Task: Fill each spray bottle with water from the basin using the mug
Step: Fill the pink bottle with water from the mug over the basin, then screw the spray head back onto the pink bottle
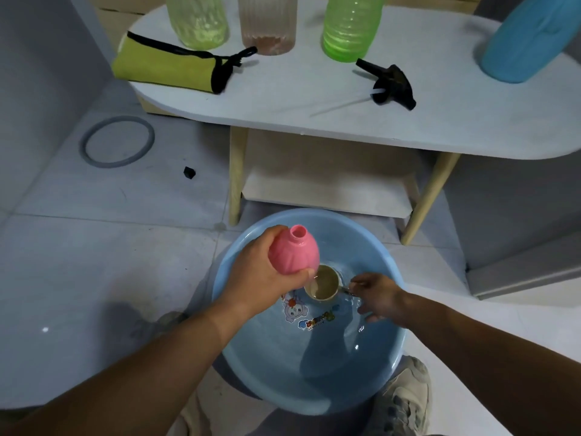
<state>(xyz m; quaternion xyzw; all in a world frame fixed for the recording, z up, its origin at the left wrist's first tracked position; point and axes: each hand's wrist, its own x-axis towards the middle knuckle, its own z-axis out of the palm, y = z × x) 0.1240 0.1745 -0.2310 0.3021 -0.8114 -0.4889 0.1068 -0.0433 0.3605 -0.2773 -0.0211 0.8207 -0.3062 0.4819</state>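
My left hand grips a pink spray bottle without its cap, mouth up and tilted away, above the blue basin of water on the floor. A pale mug stands in the water under the bottle. My right hand pinches the mug's handle at its right side. On the white table behind stand a yellow-green bottle, a clear ribbed pink bottle, a bright green bottle and a blue bottle. A black spray head with its tube lies on the table.
A yellow-green cloth with black straps lies at the table's left end. A grey ring and a small black cap lie on the tiled floor at left. The table's wooden legs and low shelf stand just behind the basin. My shoe touches the basin's near right.
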